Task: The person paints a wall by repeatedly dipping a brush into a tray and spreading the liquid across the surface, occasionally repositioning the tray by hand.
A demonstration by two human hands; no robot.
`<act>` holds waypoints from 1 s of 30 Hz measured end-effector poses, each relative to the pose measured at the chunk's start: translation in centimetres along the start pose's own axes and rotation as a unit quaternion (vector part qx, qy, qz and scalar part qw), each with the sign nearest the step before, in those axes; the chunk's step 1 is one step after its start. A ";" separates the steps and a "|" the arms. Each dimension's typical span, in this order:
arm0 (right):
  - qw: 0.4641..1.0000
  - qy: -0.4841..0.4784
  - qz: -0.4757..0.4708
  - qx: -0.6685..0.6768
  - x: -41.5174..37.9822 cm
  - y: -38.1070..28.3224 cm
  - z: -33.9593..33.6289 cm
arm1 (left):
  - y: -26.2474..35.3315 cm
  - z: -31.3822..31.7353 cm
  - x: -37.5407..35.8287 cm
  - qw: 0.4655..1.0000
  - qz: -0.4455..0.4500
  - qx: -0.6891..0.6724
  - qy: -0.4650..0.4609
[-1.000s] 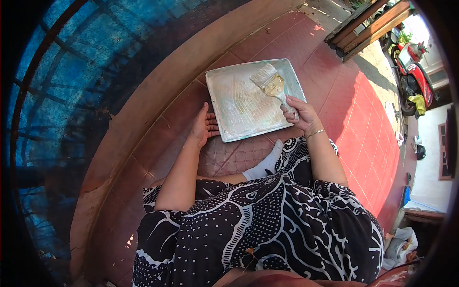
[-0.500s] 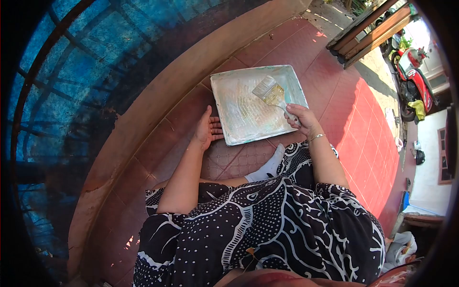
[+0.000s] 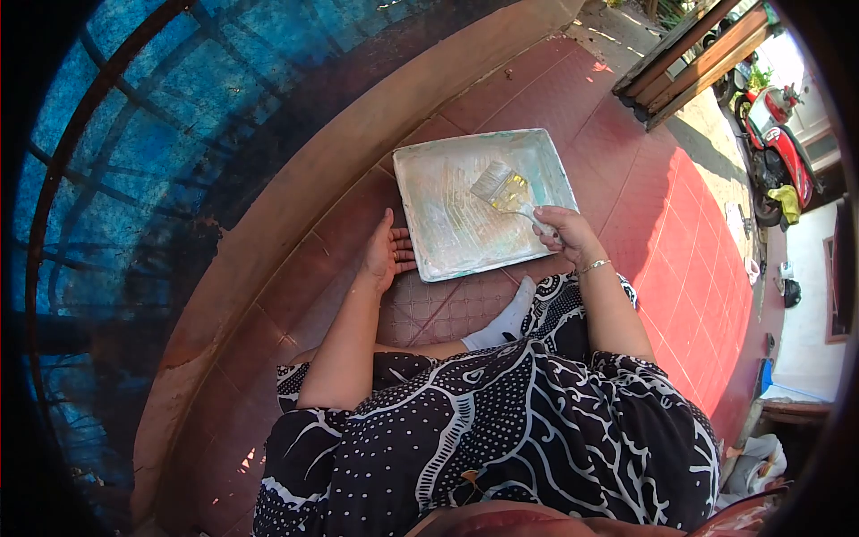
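Observation:
A wide paintbrush (image 3: 506, 189) is gripped by its handle in my right hand (image 3: 570, 234), its pale bristles pointing up and left over the paint tray. The shallow white paint tray (image 3: 447, 234) lies on the red tiles before me, its bottom streaked with whitish, tan and greenish paint. At the tray's left side is my left hand (image 3: 386, 251), fingers stretched out and apart, fingertips right at the rim, holding nothing.
A curved low ledge (image 3: 295, 192) runs along the left, with blue sheeting (image 3: 134, 179) beyond it. Wooden posts (image 3: 689, 67) stand at upper right, and a red motorbike (image 3: 787, 152) is parked farther right. My socked foot (image 3: 504, 327) rests just below the tray.
The brush and right hand have shifted slightly down in view, along with the tray and surroundings. The left hand keeps its place beside the tray.

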State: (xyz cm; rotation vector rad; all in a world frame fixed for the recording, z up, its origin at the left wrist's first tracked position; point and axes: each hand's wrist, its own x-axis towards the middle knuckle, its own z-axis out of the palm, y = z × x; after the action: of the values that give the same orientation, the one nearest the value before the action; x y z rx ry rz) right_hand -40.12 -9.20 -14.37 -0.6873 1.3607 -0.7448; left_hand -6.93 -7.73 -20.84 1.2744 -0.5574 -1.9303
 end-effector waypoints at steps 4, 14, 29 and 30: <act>0.999 -0.002 -0.017 -0.033 1.3 1.1 -0.9 | -0.3 -0.3 0.4 1.000 0.007 -0.005 0.012; 0.927 0.192 -0.162 -0.279 2.2 2.0 -0.8 | -0.2 -0.4 0.5 1.000 0.008 -0.004 0.017; 0.924 0.196 -0.144 -0.296 1.6 1.5 -1.7 | -0.6 -0.6 0.8 1.000 -0.001 -0.002 0.014; 0.940 0.196 -0.119 -0.252 1.6 1.5 -1.5 | -0.6 -0.7 0.7 1.000 -0.004 -0.005 0.013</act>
State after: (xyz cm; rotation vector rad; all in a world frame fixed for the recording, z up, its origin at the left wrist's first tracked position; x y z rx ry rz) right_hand -41.39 -9.57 -16.68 -1.1702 1.8870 -0.7534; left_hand -6.68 -7.89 -21.99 1.2946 -0.5291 -1.9192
